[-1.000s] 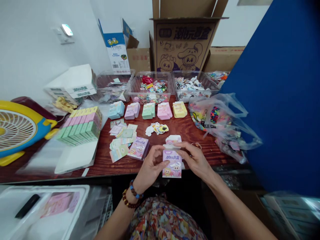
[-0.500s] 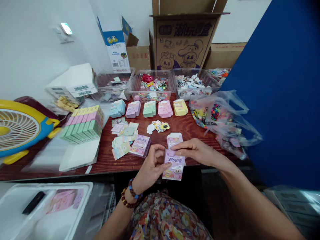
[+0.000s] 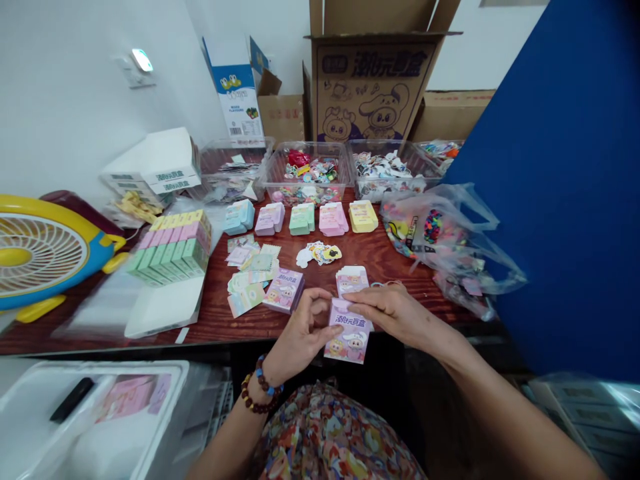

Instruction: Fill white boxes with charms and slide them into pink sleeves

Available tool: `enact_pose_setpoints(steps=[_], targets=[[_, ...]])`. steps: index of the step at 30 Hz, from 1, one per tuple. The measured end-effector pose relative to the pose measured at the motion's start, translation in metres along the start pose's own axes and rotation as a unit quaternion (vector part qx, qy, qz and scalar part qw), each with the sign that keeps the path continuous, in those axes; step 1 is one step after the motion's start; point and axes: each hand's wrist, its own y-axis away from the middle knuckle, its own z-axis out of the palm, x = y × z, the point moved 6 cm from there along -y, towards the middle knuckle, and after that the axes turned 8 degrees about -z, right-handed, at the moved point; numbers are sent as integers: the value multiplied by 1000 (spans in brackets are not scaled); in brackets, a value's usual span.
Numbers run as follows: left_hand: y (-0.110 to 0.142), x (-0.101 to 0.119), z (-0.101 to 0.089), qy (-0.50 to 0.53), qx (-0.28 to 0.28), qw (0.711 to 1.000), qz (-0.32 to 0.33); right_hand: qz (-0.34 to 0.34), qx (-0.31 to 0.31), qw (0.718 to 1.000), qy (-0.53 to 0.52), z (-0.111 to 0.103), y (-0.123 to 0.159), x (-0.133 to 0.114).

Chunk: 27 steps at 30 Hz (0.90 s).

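My left hand point(image 3: 306, 327) and my right hand point(image 3: 393, 313) hold a lilac printed blind box point(image 3: 350, 337) near the table's front edge. The fingers of my left hand curl against the box's left side, and my right fingers press on its top flap. Just beyond it stands a partly hidden pale pink-and-lilac box point(image 3: 352, 280). A finished-looking lilac box point(image 3: 284, 291) lies to the left, next to loose pastel cards point(image 3: 247, 280). A small pile of stickers point(image 3: 320, 253) sits above my hands.
Pastel flat stacks point(image 3: 300, 220) line the wooden table point(image 3: 225, 327), with clear tubs of small items point(image 3: 307, 173) behind them. A yellow fan point(image 3: 40, 253) stands at left, a plastic bag point(image 3: 440, 240) at right, a blue panel point(image 3: 540, 167) beyond it, and a white tray point(image 3: 100, 413) below.
The lilac box now tilts more, its top leaning left, and my right fingers have moved onto its flap. The whole view has shifted slightly.
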Motion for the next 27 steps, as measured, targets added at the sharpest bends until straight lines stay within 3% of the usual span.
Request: enact_pose_setpoints(steps=[4, 10, 16, 21, 27], targets=[[2, 1, 1, -1, -16, 1000, 2, 4, 6, 999, -35, 0, 3, 6], [4, -1, 2, 1, -35, 999, -1, 46, -43, 991, -122, -1, 3, 13], [3, -5, -3, -36, -4, 999, 5, 1, -52, 998, -43, -3, 1, -2], [5, -9, -10, -64, 60, 996, 22, -14, -57, 998, -2, 12, 10, -3], [4, -26, -8, -8, 12, 1000, -7, 2, 5, 999, 51, 41, 29, 11]])
